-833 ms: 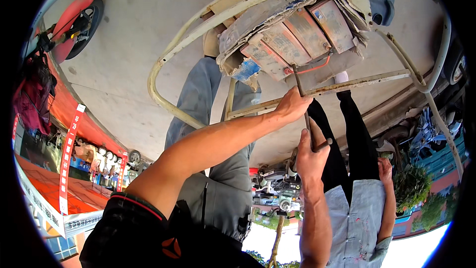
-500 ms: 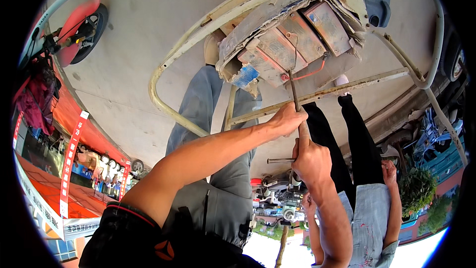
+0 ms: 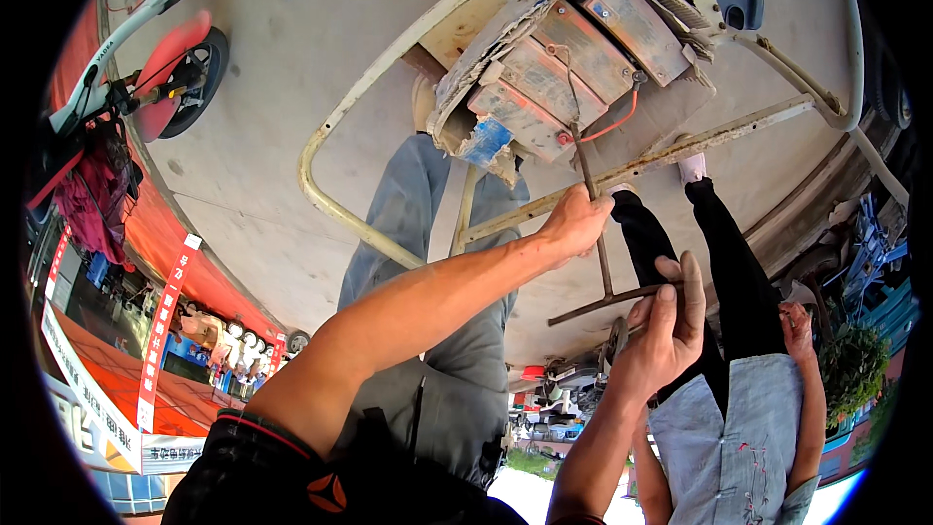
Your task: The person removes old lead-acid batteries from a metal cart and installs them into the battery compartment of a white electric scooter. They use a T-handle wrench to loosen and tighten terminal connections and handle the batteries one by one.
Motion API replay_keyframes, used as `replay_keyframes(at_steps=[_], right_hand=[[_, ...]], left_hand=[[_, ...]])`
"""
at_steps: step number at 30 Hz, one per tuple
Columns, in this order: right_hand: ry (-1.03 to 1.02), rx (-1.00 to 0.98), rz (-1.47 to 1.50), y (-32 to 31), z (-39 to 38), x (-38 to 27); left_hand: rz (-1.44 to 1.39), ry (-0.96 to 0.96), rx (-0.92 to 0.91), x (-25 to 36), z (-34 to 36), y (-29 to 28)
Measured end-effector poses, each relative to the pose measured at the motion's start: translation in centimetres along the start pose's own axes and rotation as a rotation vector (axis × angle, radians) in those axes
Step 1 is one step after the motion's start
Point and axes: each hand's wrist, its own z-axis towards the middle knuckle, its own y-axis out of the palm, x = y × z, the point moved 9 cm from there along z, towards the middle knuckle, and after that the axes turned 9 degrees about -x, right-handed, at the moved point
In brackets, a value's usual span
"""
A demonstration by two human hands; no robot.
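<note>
My left hand [image 3: 579,218] is closed round the shaft of a rusty T-handled bar [image 3: 603,267], whose far end reaches a red terminal on a group of dirty batteries [image 3: 607,58]. My right hand [image 3: 661,331], lower and to the right, loosely holds the crossbar, several fingers raised around it. The batteries sit in torn cardboard [image 3: 690,10] within a cream, rust-marked metal frame [image 3: 360,224]. A red cable [image 3: 622,122] runs between battery terminals. The bar's tip is too small to make out clearly.
My grey-trousered legs [image 3: 389,204] are beneath the frame. A person in black trousers and grey top [image 3: 729,428] stands at the right, beside a plant [image 3: 855,369]. A two-wheeler with red mudguard [image 3: 165,87] is at upper left; red-and-white banners [image 3: 165,331] are at lower left.
My right hand has shifted right and down, its grip loosened and fingers raised. The crossbar has changed angle. My left hand stays on the shaft. The view has shifted slightly.
</note>
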Motion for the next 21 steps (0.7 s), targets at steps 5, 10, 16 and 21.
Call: replay_keyframes(at_steps=[5, 10, 16, 21], right_hand=[[-0.489, -0.527, -0.531, 9.4, -5.7, -3.0], [-0.181, -0.270, -0.729, -0.7, -4.5, 2.4], [-0.288, -0.494, -0.503, 5.2, -5.1, -0.3], [-0.017, -0.346, -0.617, 1.1, -5.7, 4.4]], left_hand=[[-0.196, -0.079, -0.089, 0.6, 1.4, 1.0], [-0.240, -0.024, -0.113, 0.6, -0.1, 0.0], [-0.172, -0.007, -0.088, 0.0, 0.5, 0.3], [-0.251, -0.013, -0.112, 0.9, 0.5, 0.4]])
